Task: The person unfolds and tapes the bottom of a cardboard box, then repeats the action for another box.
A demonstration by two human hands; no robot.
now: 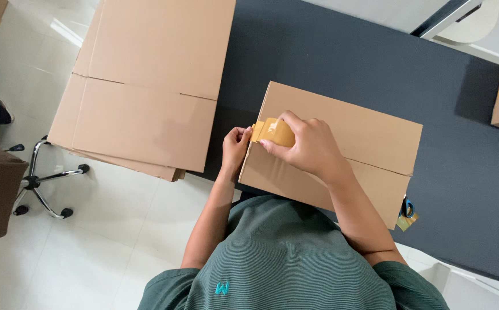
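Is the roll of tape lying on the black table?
No, the right hand holds the tape roll against the box.

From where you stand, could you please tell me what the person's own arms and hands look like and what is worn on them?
Both arms are bare from above the elbow down. The left hand and right hand wear no gloves, and no watch, ring or bracelet shows. The short sleeves belong to a dark green shirt with fine horizontal ribbing and a small teal embroidered mark on the front.
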